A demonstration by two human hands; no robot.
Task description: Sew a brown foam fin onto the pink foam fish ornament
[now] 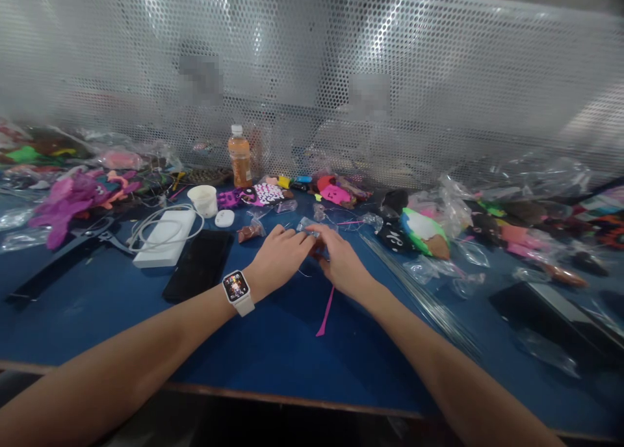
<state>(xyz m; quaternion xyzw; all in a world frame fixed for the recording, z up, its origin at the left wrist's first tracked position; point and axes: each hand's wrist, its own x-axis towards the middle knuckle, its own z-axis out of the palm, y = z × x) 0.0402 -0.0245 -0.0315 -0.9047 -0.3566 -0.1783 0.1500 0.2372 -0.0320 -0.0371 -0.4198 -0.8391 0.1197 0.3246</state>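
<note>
Over the middle of the blue table point(287, 343), my left hand point(281, 255) and my right hand point(338, 258) meet at the fingertips. Both hands have bent, closed fingers around something small that is mostly hidden. Clear plastic point(308, 224) shows just beyond the fingertips. A pink strip point(325, 314) hangs or lies below my right hand; its upper end is hidden. A white watch point(236, 289) is on my left wrist. A brown piece in clear plastic point(250, 231) lies left of my left hand.
Left are a black phone point(199, 265), a white power bank point(166, 239) with a coiled cable, a white cup point(203, 201) and scissors point(63, 255). A drink bottle point(239, 158) stands behind. Thin wires point(419, 291) lie right, beside colourful wrapped pieces point(426, 231). A perforated metal panel point(292, 63) rises behind.
</note>
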